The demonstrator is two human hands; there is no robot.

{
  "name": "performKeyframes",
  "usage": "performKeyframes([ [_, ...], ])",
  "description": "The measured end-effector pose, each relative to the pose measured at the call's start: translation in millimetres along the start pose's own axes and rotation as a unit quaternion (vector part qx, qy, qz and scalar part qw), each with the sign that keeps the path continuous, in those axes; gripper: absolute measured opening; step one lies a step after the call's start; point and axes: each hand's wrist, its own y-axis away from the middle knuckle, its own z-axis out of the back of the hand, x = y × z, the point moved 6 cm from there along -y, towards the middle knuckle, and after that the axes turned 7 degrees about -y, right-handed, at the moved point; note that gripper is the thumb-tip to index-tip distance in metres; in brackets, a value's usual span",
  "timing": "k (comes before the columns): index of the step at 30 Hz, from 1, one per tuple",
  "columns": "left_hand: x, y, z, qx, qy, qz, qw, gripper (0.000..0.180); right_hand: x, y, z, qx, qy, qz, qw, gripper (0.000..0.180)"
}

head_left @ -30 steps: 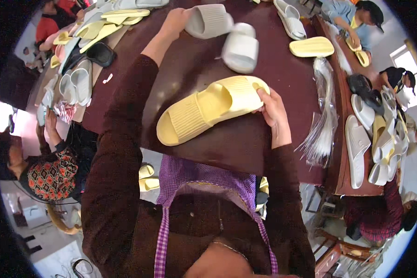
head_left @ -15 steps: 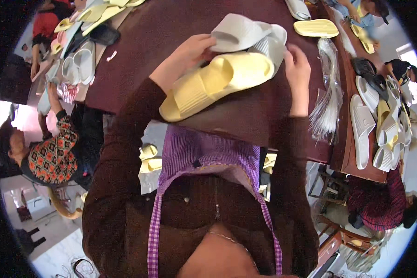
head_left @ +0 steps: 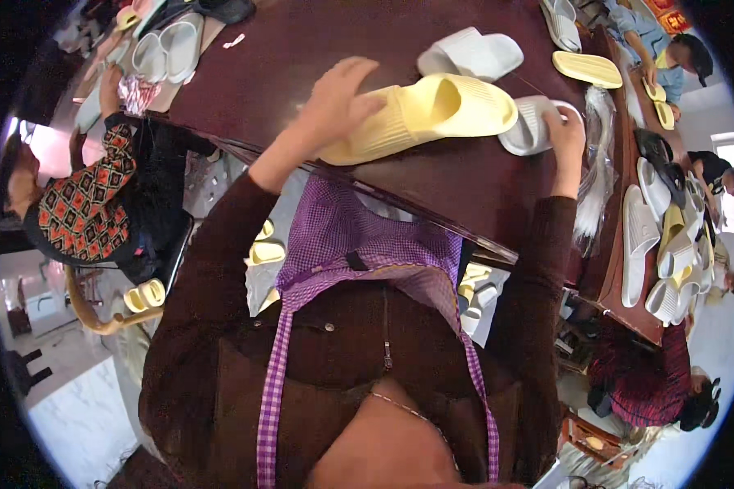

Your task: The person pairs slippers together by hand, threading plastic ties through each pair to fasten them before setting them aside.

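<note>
Yellow slide slippers (head_left: 473, 106), seemingly two overlapped in a line, lie on the dark red table in front of me. My left hand (head_left: 338, 106) is at their left end, fingers extended and apart, with the thumb over the yellow strap. At the right end my right hand (head_left: 568, 134) has its fingers curled round the edge of a grey slipper (head_left: 528, 126), which sits against the yellow one. Another grey slipper (head_left: 473, 55) rests just beyond them, tilted on the tabletop.
A bundle of clear plastic bags (head_left: 597, 163) lies right of my right hand. Beyond it are a yellow slipper (head_left: 587, 69) and a grey pair (head_left: 561, 24). Slippers crowd the right-hand table (head_left: 648, 322). At left, a person in a patterned top (head_left: 90, 216) sits near grey slippers (head_left: 179, 49).
The two grey slippers have come apart: one lies at the back, the other moved right with my right hand. My left hand has left the grey slipper for the yellow ones.
</note>
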Motion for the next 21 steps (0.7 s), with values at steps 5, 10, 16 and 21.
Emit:
performKeyframes([
  [5, -21, 55, 0, 0.052, -0.114, 0.038, 0.991, 0.08, 27, 8, 10, -0.19, 0.105, 0.222, 0.951, 0.041],
  [10, -3, 82, -6, 0.045, -0.134, 0.12, 0.983, 0.085, 115, 26, -27, 0.031, -0.13, 0.168, 0.977, 0.035],
  [16, 4, 83, 5, 0.005, -0.077, 0.122, 0.99, 0.079, 136, 53, -51, 0.078, -0.027, 0.117, 0.99, 0.032],
  [21, 33, 84, 2, -0.1, 0.303, 0.246, 0.915, 0.067, 130, 74, -55, 0.057, -0.206, 0.076, 0.974, 0.03],
])
